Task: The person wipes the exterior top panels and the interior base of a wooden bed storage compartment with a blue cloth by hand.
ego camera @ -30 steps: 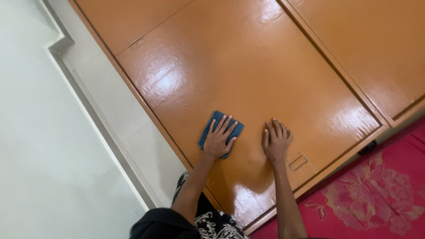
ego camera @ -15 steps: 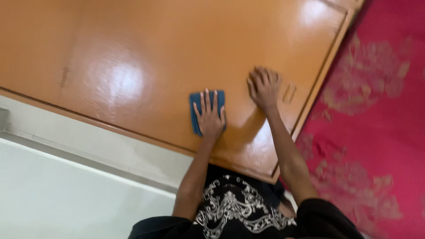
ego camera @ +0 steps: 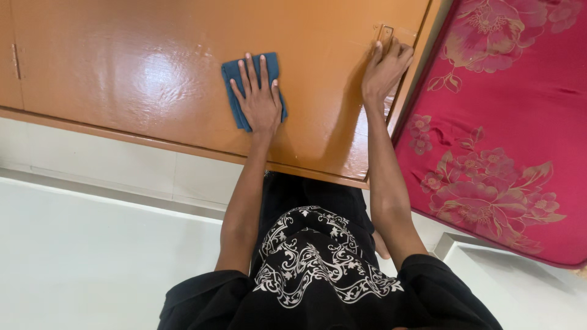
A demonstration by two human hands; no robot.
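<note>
Glossy orange-brown paint covers the flat wooden cabinet door (ego camera: 153,67) that fills the upper part of the head view, its surface smooth and shiny with a pale glare patch near ten o'clock from the frame centre. A folded blue cloth (ego camera: 235,91), soft and roughly rectangular, lies flat against this door at about twelve o'clock. The left hand (ego camera: 260,101) rests on top of it with the palm down and all fingers (ego camera: 249,70) spread straight and wide, pressing the cloth to the paint rather than gripping it; the cloth's edges show on both sides of the hand.

At one o'clock the right hand (ego camera: 382,70) is loosely curled, fingertips bent onto the door just below a small rectangular recessed metal pull (ego camera: 384,32); it encloses nothing that can be seen. A thin metal hinge (ego camera: 15,61) sits at the door's far left edge, near ten o'clock.

Below the door runs a pale, matte tiled strip (ego camera: 122,168), then a smooth white floor (ego camera: 92,263). At three o'clock lies a crimson mattress (ego camera: 520,122) of woven fabric with pink and gold flowers. Black cloth with white scrollwork (ego camera: 312,256), the person's garment, hangs at six o'clock.
</note>
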